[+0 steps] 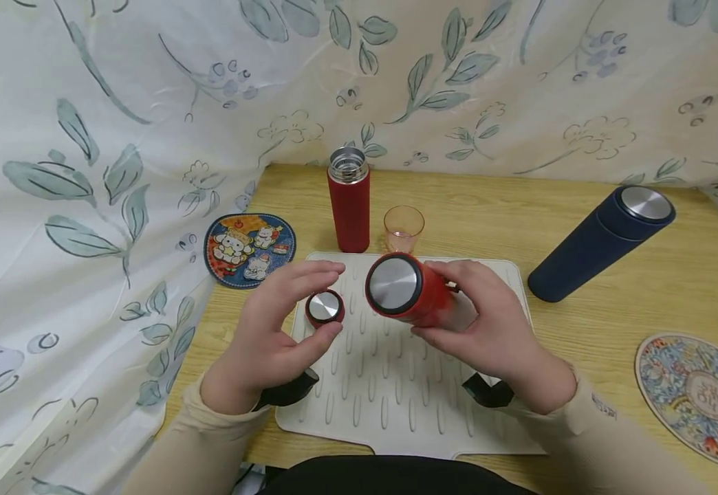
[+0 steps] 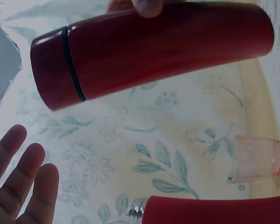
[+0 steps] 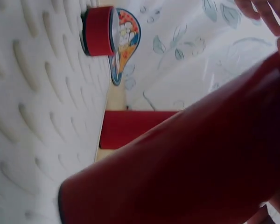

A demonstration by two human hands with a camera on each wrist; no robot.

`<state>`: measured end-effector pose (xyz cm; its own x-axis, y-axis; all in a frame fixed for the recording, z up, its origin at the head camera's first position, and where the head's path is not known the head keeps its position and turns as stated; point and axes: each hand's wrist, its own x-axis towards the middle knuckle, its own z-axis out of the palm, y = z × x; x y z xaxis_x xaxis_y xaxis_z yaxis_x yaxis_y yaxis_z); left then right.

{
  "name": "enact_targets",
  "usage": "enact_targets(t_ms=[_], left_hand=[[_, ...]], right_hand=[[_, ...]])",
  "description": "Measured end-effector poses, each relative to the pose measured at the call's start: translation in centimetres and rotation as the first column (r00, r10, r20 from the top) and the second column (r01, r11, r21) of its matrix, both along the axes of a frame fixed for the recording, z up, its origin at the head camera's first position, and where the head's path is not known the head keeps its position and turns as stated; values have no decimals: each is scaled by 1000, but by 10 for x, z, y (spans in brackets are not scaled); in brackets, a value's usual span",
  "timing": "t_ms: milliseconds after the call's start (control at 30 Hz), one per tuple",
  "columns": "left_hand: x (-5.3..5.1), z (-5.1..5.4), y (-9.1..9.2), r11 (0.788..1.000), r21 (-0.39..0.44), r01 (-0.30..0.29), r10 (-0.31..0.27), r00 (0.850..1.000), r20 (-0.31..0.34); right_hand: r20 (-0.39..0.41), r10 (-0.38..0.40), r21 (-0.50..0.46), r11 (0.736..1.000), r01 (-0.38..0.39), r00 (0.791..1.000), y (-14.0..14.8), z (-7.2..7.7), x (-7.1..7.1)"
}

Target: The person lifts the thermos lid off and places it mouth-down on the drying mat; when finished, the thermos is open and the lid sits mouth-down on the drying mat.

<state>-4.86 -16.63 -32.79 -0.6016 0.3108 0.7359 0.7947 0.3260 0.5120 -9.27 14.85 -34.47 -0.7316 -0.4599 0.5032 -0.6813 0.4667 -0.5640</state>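
Observation:
My right hand [image 1: 489, 326] grips a red thermos [image 2: 163, 51] with a steel-topped lid on it, tilted and held above the white ridged mat [image 1: 390, 405]. A dark ring marks the seam below its lid in the left wrist view. Left of it, my left hand [image 1: 266, 333] hovers with fingers spread and nothing between them. A small red cap [image 3: 98, 31] with a steel top stands on the mat, seen past the left fingers in the head view, untouched. Behind the mat a second red thermos [image 1: 350, 210] stands upright without a lid, its steel mouth showing.
Beside the lidless thermos is a clear orange cup [image 1: 404, 230]. To the right stands a dark blue thermos [image 1: 600, 240] with a steel-topped lid. A cartoon coaster [image 1: 249, 249] lies at the left, a floral round mat [image 1: 699, 395] at the right. Patterned cloth [image 1: 458, 124] hangs behind the table.

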Motion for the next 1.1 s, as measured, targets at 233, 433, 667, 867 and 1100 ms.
enact_targets(t_ms=[233, 433, 667, 867, 1100], left_hand=[[3, 4, 7, 984, -113, 141, -130, 986, 101], [4, 0, 14, 959, -218, 182, -142, 972, 186], [6, 2, 15, 965, -207, 159, -104, 961, 256], [7, 2, 14, 971, -179, 159, -94, 941, 325], [8, 3, 15, 985, -149, 83, -9, 899, 438]], right_hand=[[-60, 53, 160, 986, -43, 997, -6, 1, 13], [-111, 100, 222, 972, -73, 989, -10, 0, 15], [-129, 139, 266, 959, -100, 982, -12, -1, 17], [-99, 157, 312, 943, -120, 983, -13, -2, 18], [-132, 155, 311, 944, -108, 979, -13, -4, 18]])
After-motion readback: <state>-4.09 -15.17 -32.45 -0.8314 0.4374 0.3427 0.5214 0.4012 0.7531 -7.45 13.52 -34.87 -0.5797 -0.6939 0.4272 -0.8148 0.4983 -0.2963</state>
